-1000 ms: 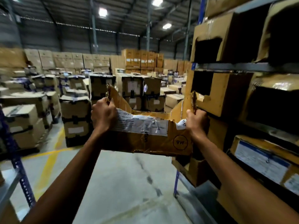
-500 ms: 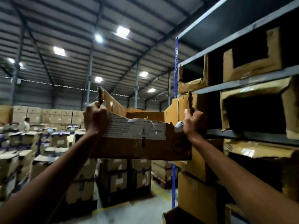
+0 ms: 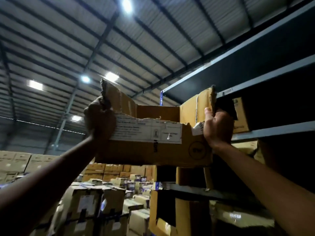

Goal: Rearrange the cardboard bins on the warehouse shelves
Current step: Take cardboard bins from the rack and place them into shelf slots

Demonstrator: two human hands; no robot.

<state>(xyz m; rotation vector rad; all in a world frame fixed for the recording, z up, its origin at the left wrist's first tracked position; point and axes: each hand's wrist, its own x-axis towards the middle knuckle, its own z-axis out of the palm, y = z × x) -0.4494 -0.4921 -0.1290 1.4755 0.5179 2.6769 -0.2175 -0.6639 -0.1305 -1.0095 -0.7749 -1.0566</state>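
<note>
Cardboard bin (image 3: 153, 152): held overhead between both hands, off any support, about level with an upper shelf (image 3: 276, 131) of the rack on the right.

Left hand (image 3: 100, 121): fingers curled round the torn front edge of the left side wall. Right hand (image 3: 218, 126): wrapped round the front edge of the right side wall, thumb laid up along it.

Orientation: the open top is turned upward. The low cut-away front, with its white label (image 3: 146, 132), is turned toward the person. The long axis is judged to run side to side, from hand to hand, roughly level. The right end lies just beside the shelf edge; contact cannot be made out. A second bin (image 3: 240, 114) is seen on that shelf, just behind the right hand.

Step judged: lifting the bin into an upper bay. The base should be raised clear of the shelf lip before any sliding. The back wall should be led in first and the bin held level. The torn walls look weak, so they should not be pulled apart. The right fingers should be drawn clear before that wall meets the second bin.
</note>
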